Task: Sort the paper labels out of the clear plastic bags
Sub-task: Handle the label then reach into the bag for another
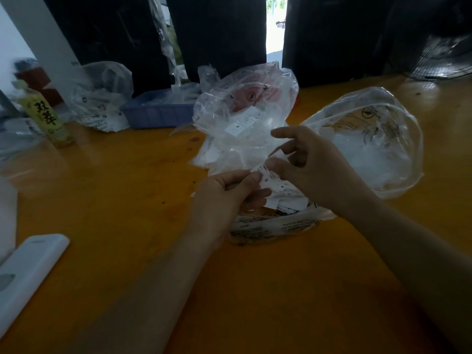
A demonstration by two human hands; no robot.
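- The left hand [224,198] pinches a small bundle of paper labels [270,182] between thumb and curled fingers, low over the wooden table [127,200] and just above a flattened printed bag [275,226].
- The right hand [306,162] meets the same bundle from the right — thumb and one bent finger pinch a single slip at its top edge, while the forefinger juts out free to the left.
- The bundle runs roughly left to right between the two hands, so the top slip looks set to peel away toward the right hand, which I judge the nearer for pulling it off.
- A crumpled clear bag [245,118] with more labels inside stands just behind the hands; another clear bag [370,141] bulges to the right, touching the right wrist.
- Hard to tell — how many slips the left fingers hold, since the palm hides the bundle's lower end and the print is too small to read.
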